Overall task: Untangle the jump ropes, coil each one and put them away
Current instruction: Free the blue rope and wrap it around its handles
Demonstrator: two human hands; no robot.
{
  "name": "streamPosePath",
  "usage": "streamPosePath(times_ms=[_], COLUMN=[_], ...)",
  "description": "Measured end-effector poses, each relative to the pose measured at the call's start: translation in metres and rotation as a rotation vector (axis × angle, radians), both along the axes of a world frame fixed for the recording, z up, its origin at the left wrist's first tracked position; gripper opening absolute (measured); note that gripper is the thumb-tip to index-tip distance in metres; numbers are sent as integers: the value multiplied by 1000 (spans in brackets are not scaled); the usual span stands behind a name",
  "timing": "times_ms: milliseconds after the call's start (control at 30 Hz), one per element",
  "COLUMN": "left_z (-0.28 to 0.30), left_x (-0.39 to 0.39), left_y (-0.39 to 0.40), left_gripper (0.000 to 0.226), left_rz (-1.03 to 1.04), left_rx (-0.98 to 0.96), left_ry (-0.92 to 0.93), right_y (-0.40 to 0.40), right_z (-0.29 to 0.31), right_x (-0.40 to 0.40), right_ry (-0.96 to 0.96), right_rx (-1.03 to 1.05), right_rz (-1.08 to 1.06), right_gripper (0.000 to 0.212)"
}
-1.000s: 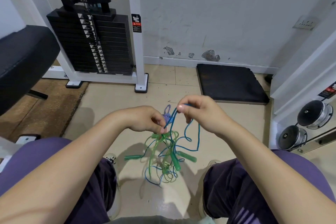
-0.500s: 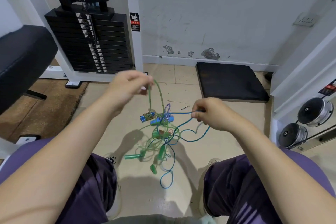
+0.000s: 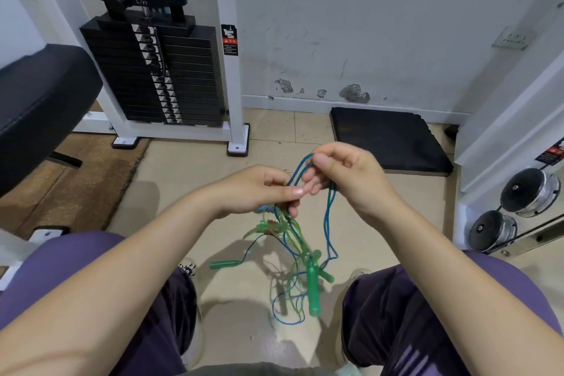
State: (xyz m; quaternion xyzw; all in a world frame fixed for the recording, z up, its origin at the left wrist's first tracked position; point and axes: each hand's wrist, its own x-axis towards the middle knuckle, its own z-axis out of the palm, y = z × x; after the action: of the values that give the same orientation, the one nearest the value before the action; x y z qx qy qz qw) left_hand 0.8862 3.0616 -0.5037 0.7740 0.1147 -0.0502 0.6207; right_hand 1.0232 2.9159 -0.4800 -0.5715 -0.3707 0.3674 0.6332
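1. Jump ropes [image 3: 293, 241] hang tangled between our knees, above the tiled floor [image 3: 189, 168]; blue and green cords mix, and green handles [image 3: 313, 290] dangle low.
2. At far left we see a black padded seat [image 3: 39, 101]; next to it stands a weight stack [image 3: 158, 76] in a white frame.
3. Our left hand [image 3: 259, 189] pinches the cords at the top of the tangle; its grip is clenched on the bundle.
4. Our right hand [image 3: 345, 174], just beside the left, pinches a blue loop [image 3: 300, 168] that rises above the fingers; a blue strand drops from this grip.
5. Further right lies a black mat [image 3: 387, 140] against the wall; chrome dumbbell ends [image 3: 528, 192] sit at the far right.
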Motion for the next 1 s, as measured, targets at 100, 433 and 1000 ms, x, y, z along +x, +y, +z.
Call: streamPosePath(times_ms=[100,433,1000], left_z=[4,20,17], left_x=[-4,-11,-13], left_y=[17,8,13], left_gripper=[14,25,6], left_rz=[-5,-38,-87], left_rx=[267,246,211], left_ry=[80,78,195], right_y=[-2,-14,-7], right_z=[4,3,-4], right_x=[9,12,1], right_ry=[16,-291,-528], right_rx=[73,-525,-615], right_rz=[-130,165,344], right_gripper=[13,62,25])
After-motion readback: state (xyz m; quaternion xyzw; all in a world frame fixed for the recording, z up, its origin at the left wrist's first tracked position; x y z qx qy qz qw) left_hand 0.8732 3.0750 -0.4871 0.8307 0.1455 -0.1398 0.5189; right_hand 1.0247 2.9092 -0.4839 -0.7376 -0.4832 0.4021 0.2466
